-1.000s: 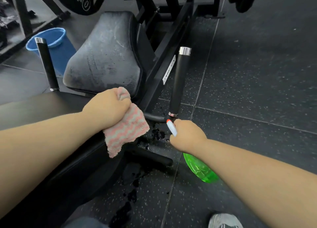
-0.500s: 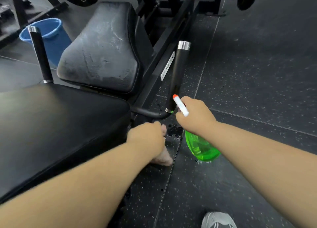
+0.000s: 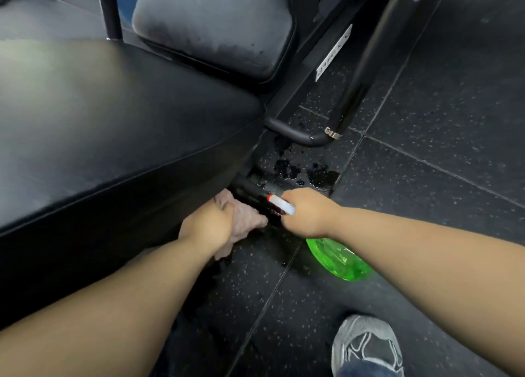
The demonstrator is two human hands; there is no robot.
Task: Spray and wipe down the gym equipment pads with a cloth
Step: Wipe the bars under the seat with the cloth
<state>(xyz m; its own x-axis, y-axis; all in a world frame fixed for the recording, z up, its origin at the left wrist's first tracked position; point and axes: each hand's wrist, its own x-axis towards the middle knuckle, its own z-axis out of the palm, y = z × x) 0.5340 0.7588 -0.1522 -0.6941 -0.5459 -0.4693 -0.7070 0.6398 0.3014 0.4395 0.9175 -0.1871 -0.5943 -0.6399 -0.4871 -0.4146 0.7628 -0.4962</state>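
My left hand (image 3: 206, 229) grips a pink-and-white striped cloth (image 3: 245, 219) low down, pressed against a black frame bar (image 3: 250, 193) under the edge of the big black seat pad (image 3: 113, 138). My right hand (image 3: 308, 212) holds a green spray bottle (image 3: 341, 260) with a white nozzle and red tip (image 3: 279, 204), nozzle pointing left toward the cloth. A second, worn black pad (image 3: 216, 27) with whitish wet streaks stands tilted beyond the seat.
A black handle post with a chrome cap (image 3: 369, 56) rises at the right of the frame. Dark wet patches (image 3: 301, 172) lie on the speckled rubber floor. My grey shoe (image 3: 366, 345) is at the bottom right. Another upright post (image 3: 109, 7) stands at top left.
My left hand went from the seat edge down to the floor-level bar with the cloth. My right hand and the bottle dropped lower and closer to it. The view tilted down.
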